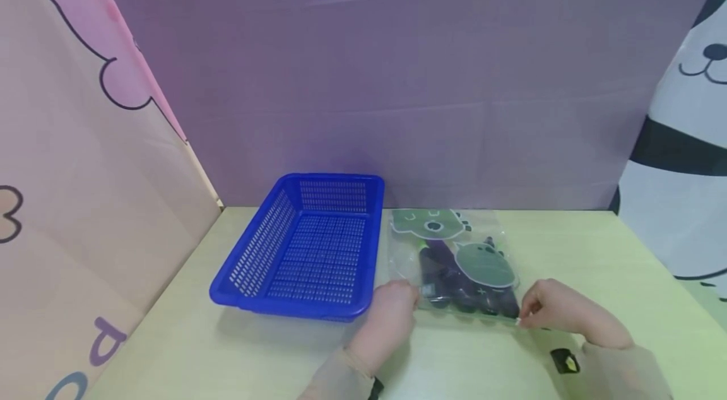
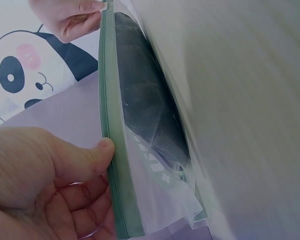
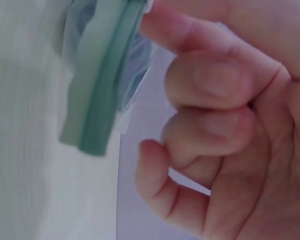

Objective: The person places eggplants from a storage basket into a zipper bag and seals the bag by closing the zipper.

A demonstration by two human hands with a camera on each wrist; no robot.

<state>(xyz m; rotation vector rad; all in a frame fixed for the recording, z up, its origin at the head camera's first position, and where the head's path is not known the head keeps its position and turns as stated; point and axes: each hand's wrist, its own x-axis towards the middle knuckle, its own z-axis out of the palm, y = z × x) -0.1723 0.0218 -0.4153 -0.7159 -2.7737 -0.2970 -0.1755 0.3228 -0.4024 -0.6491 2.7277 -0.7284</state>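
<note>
A clear slider zip bag (image 1: pixel 485 264) with green cartoon prints lies on the table, its zip side towards me. Inside show several dark purple, long rounded things (image 1: pixel 445 274), one near a bit of bright green. My left hand (image 1: pixel 392 311) holds the left part of the zip edge; in the left wrist view its thumb lies on the green zip strip (image 2: pixel 121 195). At the right end, my right hand (image 1: pixel 559 308) pinches the small white slider (image 3: pixel 149 6) between thumb and index finger. Its other fingers are curled, beside the strip's end in the right wrist view.
A blue perforated plastic basket (image 1: pixel 372 261) stands left of the bag, close to my left hand. The pale yellow table (image 1: pixel 466 362) meets a purple backdrop (image 1: pixel 426 84) behind. Cartoon-printed sheets (image 1: pixel 62 198) hang at both sides.
</note>
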